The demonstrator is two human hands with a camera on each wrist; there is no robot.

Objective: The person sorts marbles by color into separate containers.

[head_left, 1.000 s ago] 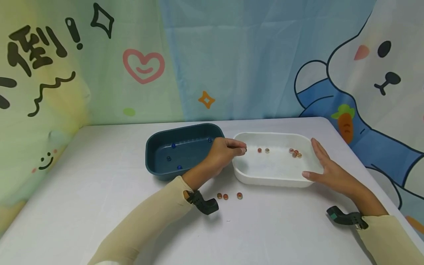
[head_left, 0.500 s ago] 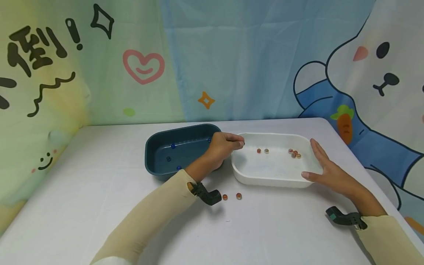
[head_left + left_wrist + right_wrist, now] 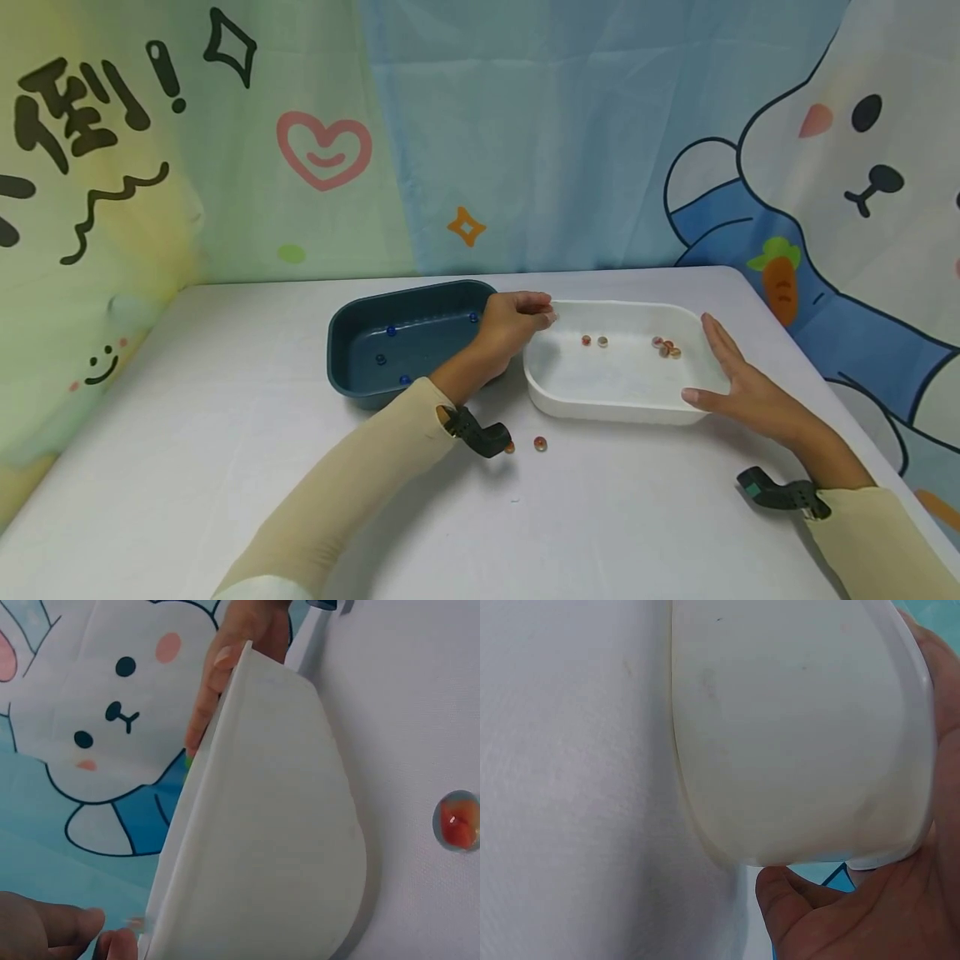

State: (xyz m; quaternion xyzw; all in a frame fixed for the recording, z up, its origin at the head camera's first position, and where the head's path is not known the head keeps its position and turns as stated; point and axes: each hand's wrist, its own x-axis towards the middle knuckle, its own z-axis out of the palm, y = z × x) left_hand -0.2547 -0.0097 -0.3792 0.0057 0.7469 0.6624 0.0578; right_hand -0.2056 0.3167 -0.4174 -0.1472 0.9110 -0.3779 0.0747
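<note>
Over the left end of a white plastic tray point(image 3: 622, 410) is my left hand point(image 3: 504, 333), its thumb and fingertip parted at the rim. Just past those fingertips, the left wrist view has a small blurred reddish marble point(image 3: 136, 924), apart from the fingers. Several clear marbles with orange-red cores point(image 3: 665, 350) lie on the tray floor. My right hand point(image 3: 753, 392) rests against the tray's right end, fingers straight along the far side of the corner and thumb at the front. On the cloth in front of the tray sits a marble point(image 3: 540, 444); another is partly covered by the left wrist camera.
A dark teal basin point(image 3: 347, 358) stands left of the tray, with several blue marbles point(image 3: 391, 331) in it. The left forearm point(image 3: 360, 475) crosses in front of its right side. A printed curtain point(image 3: 525, 142) hangs behind the white-covered table point(image 3: 187, 442).
The left hand has shifted slightly up and right along the tray's rim, and its pinch on a marble has loosened, the marble leaving the fingertips. The right hand has stayed put.
</note>
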